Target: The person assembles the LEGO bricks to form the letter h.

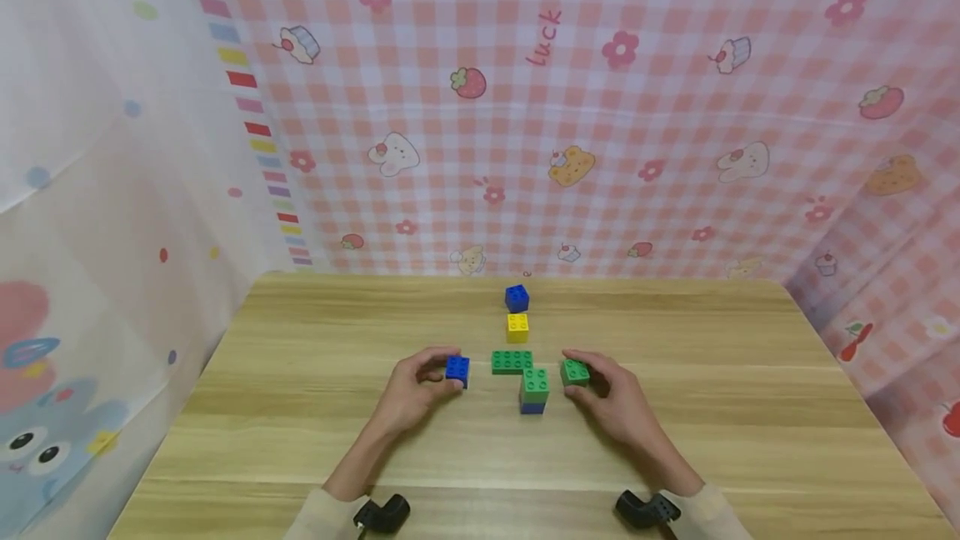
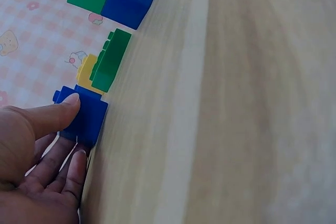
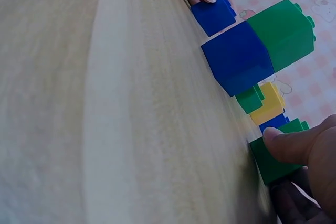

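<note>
My left hand [image 1: 412, 390] pinches a blue toy brick [image 1: 457, 372] between thumb and fingers, low over the wooden table. On the other side, my right hand [image 1: 615, 398] grips a green square brick [image 1: 575, 372] the same way. Between the two hands lies a long green brick [image 1: 512, 362]. Just in front of it stands a stack: a light green brick [image 1: 536, 385] on top of a blue brick [image 3: 239, 59]. In the left wrist view the thumb presses the near side of the held blue brick [image 2: 86, 119].
Behind the long green brick sit a yellow brick [image 1: 517, 328] and, farther back, another blue brick [image 1: 517, 298]. The wooden table [image 1: 465, 473] ends at a pink checked cloth [image 1: 480, 157] hanging behind it. A white patterned cloth [image 1: 112, 190] hangs on the left.
</note>
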{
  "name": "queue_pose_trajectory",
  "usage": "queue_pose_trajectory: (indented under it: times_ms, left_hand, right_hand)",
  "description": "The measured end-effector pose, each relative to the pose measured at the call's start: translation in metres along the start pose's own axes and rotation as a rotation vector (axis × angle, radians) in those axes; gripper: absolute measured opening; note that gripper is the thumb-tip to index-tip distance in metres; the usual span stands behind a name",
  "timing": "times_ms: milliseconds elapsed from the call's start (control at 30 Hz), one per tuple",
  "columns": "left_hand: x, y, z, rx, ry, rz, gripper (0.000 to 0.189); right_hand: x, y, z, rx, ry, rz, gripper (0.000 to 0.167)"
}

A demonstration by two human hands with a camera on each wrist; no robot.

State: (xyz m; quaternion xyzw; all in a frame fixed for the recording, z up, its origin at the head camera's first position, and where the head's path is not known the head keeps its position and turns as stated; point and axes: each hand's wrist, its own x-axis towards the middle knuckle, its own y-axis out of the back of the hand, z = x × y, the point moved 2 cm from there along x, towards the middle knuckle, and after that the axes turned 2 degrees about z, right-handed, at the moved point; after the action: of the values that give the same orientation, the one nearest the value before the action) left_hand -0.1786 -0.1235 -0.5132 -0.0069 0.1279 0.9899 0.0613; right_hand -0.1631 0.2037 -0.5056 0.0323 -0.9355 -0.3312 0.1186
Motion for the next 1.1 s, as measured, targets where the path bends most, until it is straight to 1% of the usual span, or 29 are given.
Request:
queue_pose_trajectory:
  times_ms: [133, 233, 500, 700, 1100]
  left_hand:
    - [0.0, 0.001, 0.001, 0.013, 0.002, -0.006, 0.041]
    - [0.0, -0.001, 0.001, 0.02, -0.001, -0.01, 0.04]
    - [-0.003, 0.0, 0.0, 0.034, 0.013, -0.001, 0.039]
    - [-0.008, 0.0, 0.002, 0.04, 0.003, -0.005, 0.039]
    - [-0.015, -0.001, 0.005, 0.008, -0.014, -0.016, 0.04]
  right_hand:
    - [0.0, -0.001, -0.001, -0.009, -0.01, 0.026, 0.053]
    - [-0.002, 0.0, -0.001, -0.015, -0.043, 0.034, 0.052]
    - [-0.002, 0.001, -0.002, -0.016, -0.094, 0.017, 0.051]
    - [-0.003, 0.002, -0.003, -0.014, -0.124, 0.0, 0.05]
    - [-0.007, 0.005, -0.005, 0.014, -0.104, 0.003, 0.049]
